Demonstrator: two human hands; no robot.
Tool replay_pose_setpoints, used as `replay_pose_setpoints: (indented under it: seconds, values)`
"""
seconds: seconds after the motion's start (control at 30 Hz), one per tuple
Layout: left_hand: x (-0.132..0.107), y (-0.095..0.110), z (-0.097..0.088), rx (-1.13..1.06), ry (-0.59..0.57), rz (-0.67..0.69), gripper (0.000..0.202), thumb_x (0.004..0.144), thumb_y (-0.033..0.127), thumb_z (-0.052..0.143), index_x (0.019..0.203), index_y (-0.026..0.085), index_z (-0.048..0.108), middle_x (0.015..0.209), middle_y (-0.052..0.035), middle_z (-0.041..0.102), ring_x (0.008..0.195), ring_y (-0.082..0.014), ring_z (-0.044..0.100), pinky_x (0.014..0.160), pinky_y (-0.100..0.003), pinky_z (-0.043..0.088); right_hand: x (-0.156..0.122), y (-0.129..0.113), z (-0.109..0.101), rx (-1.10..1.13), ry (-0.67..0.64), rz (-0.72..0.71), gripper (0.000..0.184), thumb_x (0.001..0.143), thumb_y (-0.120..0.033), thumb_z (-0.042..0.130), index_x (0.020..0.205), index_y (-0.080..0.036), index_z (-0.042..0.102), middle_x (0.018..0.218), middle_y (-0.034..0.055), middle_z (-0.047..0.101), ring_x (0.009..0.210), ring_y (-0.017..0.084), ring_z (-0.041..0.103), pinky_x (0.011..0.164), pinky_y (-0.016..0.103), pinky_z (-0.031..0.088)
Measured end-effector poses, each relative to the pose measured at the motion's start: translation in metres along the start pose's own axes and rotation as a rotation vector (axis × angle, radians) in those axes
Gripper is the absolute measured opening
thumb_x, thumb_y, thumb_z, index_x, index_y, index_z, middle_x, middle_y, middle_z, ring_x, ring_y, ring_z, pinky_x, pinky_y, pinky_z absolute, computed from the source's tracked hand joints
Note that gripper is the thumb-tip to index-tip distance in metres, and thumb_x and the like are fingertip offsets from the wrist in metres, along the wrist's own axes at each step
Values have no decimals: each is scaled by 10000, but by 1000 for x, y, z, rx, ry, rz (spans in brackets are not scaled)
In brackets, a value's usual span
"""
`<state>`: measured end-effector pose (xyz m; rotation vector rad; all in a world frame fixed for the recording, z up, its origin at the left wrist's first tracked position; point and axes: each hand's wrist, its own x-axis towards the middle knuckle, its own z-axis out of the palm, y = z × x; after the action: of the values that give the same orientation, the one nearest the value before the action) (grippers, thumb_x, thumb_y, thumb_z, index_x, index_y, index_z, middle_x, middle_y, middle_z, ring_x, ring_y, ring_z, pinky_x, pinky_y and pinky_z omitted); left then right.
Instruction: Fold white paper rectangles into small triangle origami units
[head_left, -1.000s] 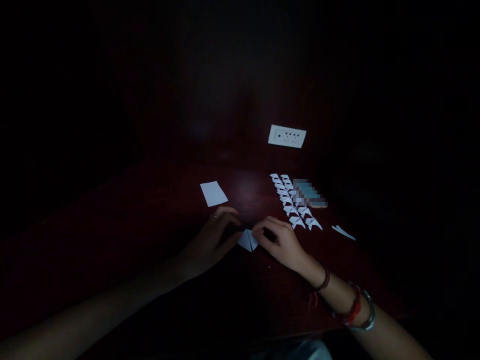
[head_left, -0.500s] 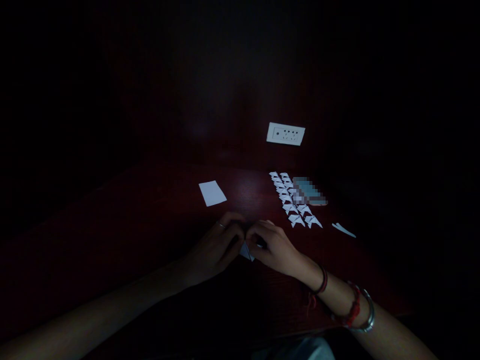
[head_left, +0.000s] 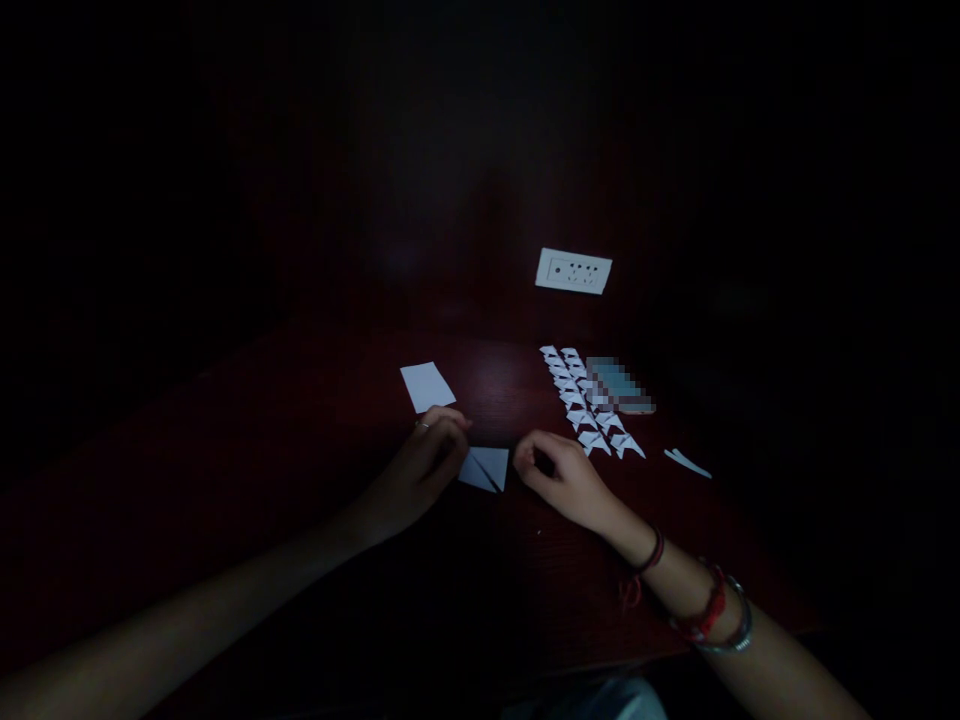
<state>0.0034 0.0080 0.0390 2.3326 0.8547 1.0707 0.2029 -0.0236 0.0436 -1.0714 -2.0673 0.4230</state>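
From the lower left of the frame your left forearm is reaching up to the middle, where your left hand (head_left: pixel 421 458) is closing its thumb and fingers on the left end of the folded paper (head_left: pixel 489 465). A thin ring (head_left: pixel 422 425) is circling one finger. Just beyond the knuckles, a plain white sheet (head_left: pixel 427 384) is lying flat, its long axis slanting from upper left to lower right.

The folded paper is sitting at the centre of the frame, slightly below mid-height. Its visible part is stretching more across the frame than up it; your fingers are hiding the left end. A dark seam is running diagonally from upper left to a corner pointing lower right.

Just right of it, your right hand (head_left: pixel 562 475) is curling its fingers narrow, tips close to the thumb and apart from the paper. Above, a white socket plate (head_left: pixel 575 271) is tilting slightly; any markings are too small to read. Below it, two rows of small folded pieces (head_left: pixel 572 399) are slanting toward lower right. Beside them a phone-shaped slab (head_left: pixel 619 383) is lying on the same slant, pixelation hiding any label. Farther right, narrow white strips (head_left: pixel 688 464) are lying, and a red bracelet (head_left: pixel 710 611) is circling your right forearm.
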Motion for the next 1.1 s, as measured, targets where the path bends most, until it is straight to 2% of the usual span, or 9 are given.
replay_pose_setpoints:
  seconds: [0.1, 0.23, 0.3, 0.37, 0.43, 0.5, 0.7, 0.97, 1.1]
  values:
    - [1, -1, 3, -13, 57, -23, 153, 883, 204, 330, 762, 192, 422, 1000, -15, 422, 992, -152, 418, 864, -328, 354, 2, 0, 4, 79, 19, 59, 44, 771, -202, 482, 777, -166, 507, 708, -8, 516, 656, 96, 481, 618, 220, 386]
    - [0, 3, 5, 6, 80, -23, 119, 878, 183, 333, 811, 196, 432, 1008, -18, 424, 962, -152, 433, 849, -333, 368, 4, 1, 6, 108, 77, 103, 65, 779, -228, 482, 758, -172, 508, 680, -12, 512, 630, 100, 484, 591, 221, 390]
    - [-1, 8, 3, 47, 105, -13, 89, 865, 167, 357, 897, 200, 434, 1054, -30, 403, 989, -160, 422, 865, -342, 364, 4, 0, 5, 79, 120, 95, 70, 787, -222, 472, 750, -175, 510, 684, -9, 518, 641, 105, 489, 598, 227, 390]
    - [-1, 12, -1, 103, 118, 9, 164, 848, 162, 395, 1004, 207, 417, 1116, -46, 364, 1037, -176, 395, 894, -361, 349, 4, -3, 3, 13, 140, 63, 64, 785, -204, 477, 744, -177, 518, 690, -5, 526, 655, 110, 493, 615, 235, 385]
    - [-1, 16, -4, 152, 79, 47, 237, 829, 165, 433, 1060, 215, 409, 1172, -55, 325, 1093, -198, 353, 929, -383, 323, 3, -8, 0, -64, 121, 18, 49, 776, -186, 493, 743, -182, 529, 688, -5, 534, 659, 115, 495, 635, 247, 377]
    - [0, 19, -6, 167, 16, 94, 234, 813, 168, 464, 1039, 223, 437, 1194, -51, 313, 1129, -213, 322, 948, -395, 308, 3, -14, -1, -119, 86, -28, 34, 769, -177, 508, 760, -185, 540, 692, -5, 549, 664, 120, 497, 658, 261, 369]
    - [1, 17, -1, 116, -20, 146, 81, 822, 148, 449, 838, 211, 499, 1157, -26, 359, 1096, -193, 366, 906, -370, 356, 3, -24, 1, -147, 23, -127, 90, 802, -188, 474, 822, -191, 562, 772, 14, 587, 717, 129, 506, 726, 286, 357]
    - [0, 23, -4, 18, -79, 135, 111, 823, 120, 418, 831, 209, 484, 1115, -30, 384, 1060, -180, 392, 875, -350, 374, 3, -29, 2, -153, -16, -131, 80, 789, -156, 440, 795, -190, 513, 756, 19, 545, 730, 137, 476, 711, 285, 360]
    - [-2, 23, -4, 18, 1, 90, 97, 840, 135, 387, 813, 202, 452, 1105, -33, 380, 1071, -181, 375, 889, -358, 355, 3, -28, 0, -146, -16, -130, 81, 744, -118, 446, 768, -185, 486, 726, 10, 514, 705, 132, 462, 685, 277, 358]
